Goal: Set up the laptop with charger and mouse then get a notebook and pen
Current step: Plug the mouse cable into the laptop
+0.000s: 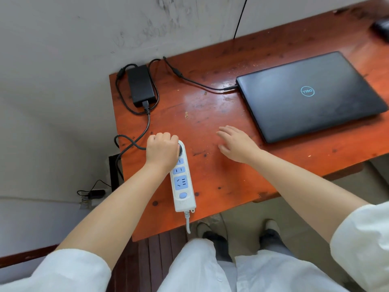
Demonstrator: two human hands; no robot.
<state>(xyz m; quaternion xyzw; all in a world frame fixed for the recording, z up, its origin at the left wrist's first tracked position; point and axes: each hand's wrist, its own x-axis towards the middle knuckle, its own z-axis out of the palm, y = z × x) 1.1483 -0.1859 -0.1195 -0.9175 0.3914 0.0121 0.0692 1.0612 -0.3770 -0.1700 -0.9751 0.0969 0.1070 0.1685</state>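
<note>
White trousers and shoes at bottom, me standing at the near edge of the red wooden desk (231, 182). Power strip (182, 178) lies lengthwise near the front edge, its white lead dropping off toward the floor, so it's within easy reach. My left hand (162, 150) is fisted over the strip's far end, clamped on what looks like the charger's plug (180, 149); only a dark sliver shows, so I can't tell if it's fully seated. Judging by the grip, I'm pressing it into the top socket.

Right hand (235, 144) empty, fingers loosely spread, hovering or resting flat just beside the strip — likely bracing for balance, contact unclear.

Charger brick (141, 85) sits at the far left corner, cable looped round it, out of the work area. Its thin lead (202, 84) runs across to the left side of the laptop (311, 95), seemingly plugged in. Laptop closed, lid up, right of centre. Dark object at far right corner (382, 28), maybe the mouse, too blurred. No notebook or pen visible.
</note>
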